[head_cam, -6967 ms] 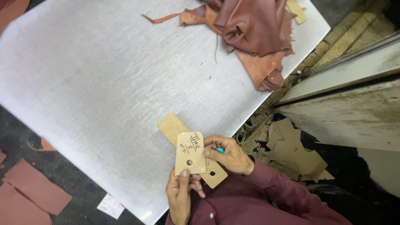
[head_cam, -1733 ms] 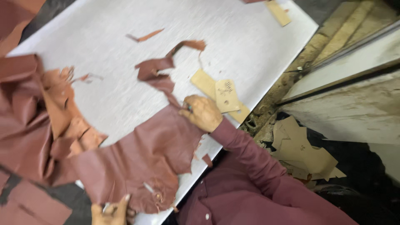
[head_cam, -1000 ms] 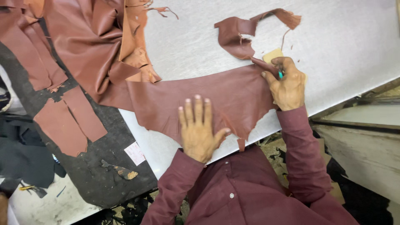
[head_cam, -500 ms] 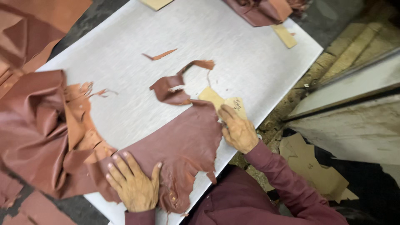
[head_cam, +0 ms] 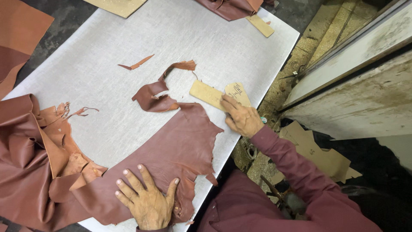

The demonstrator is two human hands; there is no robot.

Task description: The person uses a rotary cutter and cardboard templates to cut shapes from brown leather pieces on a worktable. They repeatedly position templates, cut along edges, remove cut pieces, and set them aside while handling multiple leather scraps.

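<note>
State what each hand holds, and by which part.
Left hand presses flat on the leather piece, near its edge. Right hand pins the cardboard templates by their near ends.

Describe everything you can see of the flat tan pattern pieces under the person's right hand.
The tan pattern pieces look like stiff card: a long rectangular strip with a shorter, round-topped tab overlapping its right end, the tab bearing handwriting. They lie flat near the right edge of the grey table. The right hand rests its fingers on them, and the strip's lower edge meets the reddish-brown leather sheet, which the left hand presses flat.
</note>
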